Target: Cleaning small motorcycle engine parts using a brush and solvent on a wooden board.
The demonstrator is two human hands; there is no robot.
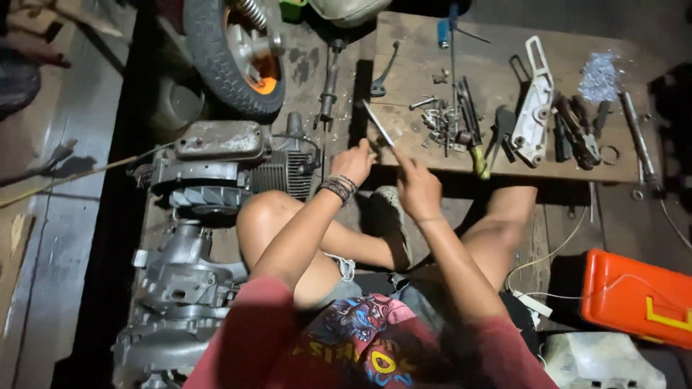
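Steel strip [378, 124], thin and flat, pinched in the left hand [353, 160] at its lower end, angled up over the near edge of the wooden worktop [411, 43]. Right hand [418, 189] just beside it, fingers curled toward the same end; grip not clear. Loose bolts [438, 115] heaped close, within reach. Finned grey engine [238, 162] parked at the left knee.

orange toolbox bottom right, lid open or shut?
Shut. The orange toolbox shows one closed shell with its yellow latch lying flat against the front; no gap or contents are visible. A white cord runs beside it.
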